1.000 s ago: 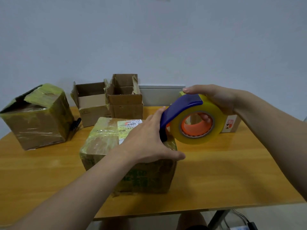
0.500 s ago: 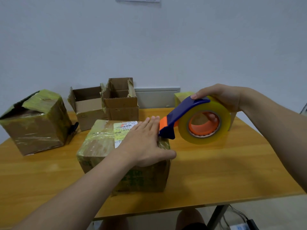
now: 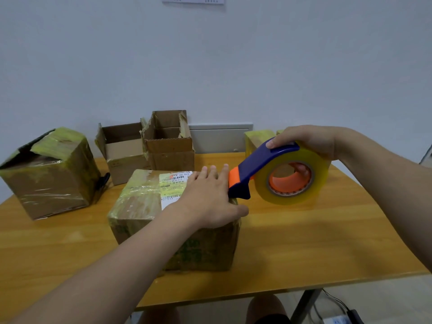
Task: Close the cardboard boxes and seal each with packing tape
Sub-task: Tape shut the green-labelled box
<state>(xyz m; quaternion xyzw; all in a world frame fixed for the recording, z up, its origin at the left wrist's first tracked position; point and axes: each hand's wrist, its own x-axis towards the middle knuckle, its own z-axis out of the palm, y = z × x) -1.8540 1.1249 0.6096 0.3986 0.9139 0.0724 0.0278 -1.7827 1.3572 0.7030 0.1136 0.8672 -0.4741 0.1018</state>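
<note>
A closed cardboard box (image 3: 140,206), wrapped in yellowish tape and bearing a shipping label, sits at the middle of the wooden table (image 3: 304,242). My left hand (image 3: 208,197) lies flat on its top right part, fingers straight, thumb over the right edge. My right hand (image 3: 311,141) grips a tape dispenser (image 3: 275,169) with a blue handle, orange blade guard and a clear yellowish roll. The dispenser hangs just right of the box, its orange tip next to my left fingertips.
A taped box (image 3: 49,174) with a torn top stands at the left. Two open empty boxes (image 3: 124,150) (image 3: 168,141) stand at the back by the wall. Another taped box (image 3: 257,139) is partly hidden behind the dispenser. A black object (image 3: 102,181) lies beside the left box.
My right hand has pulled the dispenser rightward, away from the box. My left hand has flattened on the box top, its fingers now straight.
</note>
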